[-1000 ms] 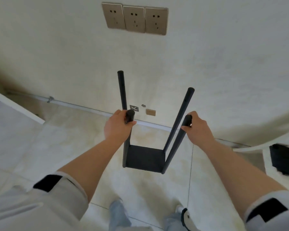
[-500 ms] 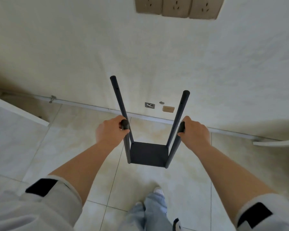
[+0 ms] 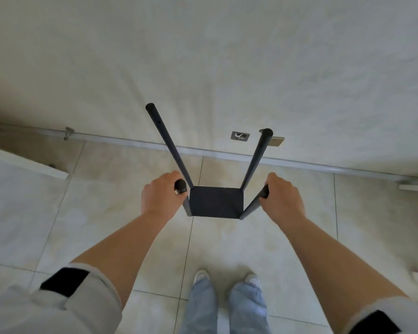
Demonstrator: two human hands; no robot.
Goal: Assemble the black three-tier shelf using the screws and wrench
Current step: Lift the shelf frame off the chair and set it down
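A: Head view, then; where is the shelf [image 3: 216,201]?

B: Centre of the view, in front of the person's shoes [image 3: 227,278], over the floor [image 3: 106,213] and near the wall [image 3: 203,56]; one black panel with four posts rising from its corners; whether it touches the tiles or hangs just above them, I cannot tell.

A: And the hands?

B: The left hand [image 3: 158,197] is curled round the top of the near left post [image 3: 181,186]; the right hand [image 3: 284,200] is wrapped round the top of the near right post [image 3: 263,192]; the two far posts stand free, the far left post [image 3: 169,145] taller in view than the far right post [image 3: 256,160].

A: What has changed in the last second?

B: The frame sits lower and squarer than a second ago, when it was tilted and held higher; the sockets that showed at the top of the wall are gone from view, so the head has dipped toward the floor; the feet now stand side by side.

A: Meaning for the task?

B: I judge the frame is being set down upright by the wall; only one tier shows, so two tiers look to be missing; no screws or wrench are in sight, so they must be fetched.

A: Anything else about?

B: A pipe [image 3: 130,142] runs along the foot of the wall; a white board edge [image 3: 27,165] lies far left.
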